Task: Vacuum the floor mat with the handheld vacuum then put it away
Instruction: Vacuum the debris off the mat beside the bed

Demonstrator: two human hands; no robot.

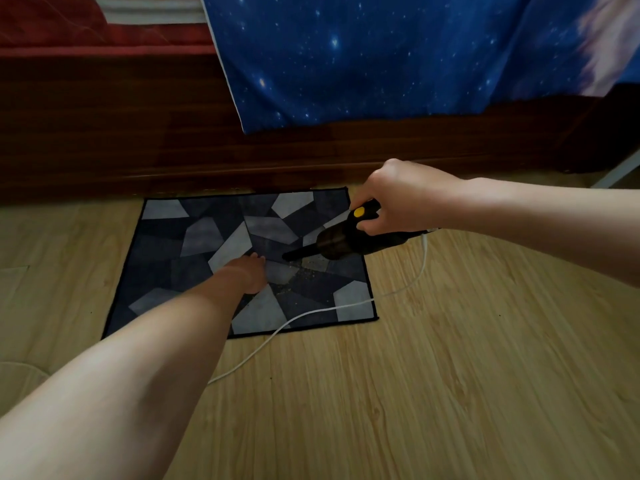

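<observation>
A dark blue and grey patchwork floor mat [194, 258] lies on the wooden floor in front of the bed frame. My right hand [394, 199] grips the handle of a black handheld vacuum [346, 242] with a yellow button; its narrow nozzle points left and down onto the mat's right half. Small crumbs [304, 275] are scattered on the mat just below the nozzle. My left hand [249, 275] rests flat on the middle of the mat, fingers spread, left of the nozzle. A white power cord [311, 313] trails from the vacuum's rear across the mat's near right corner.
A dark wooden bed frame [173, 133] runs along the far edge of the mat. A blue starry sheet [381, 57] hangs over it, beside red bedding [86, 26]. Light wood floor [415, 393] stretches in front. A white leg or bar [616, 174] stands at far right.
</observation>
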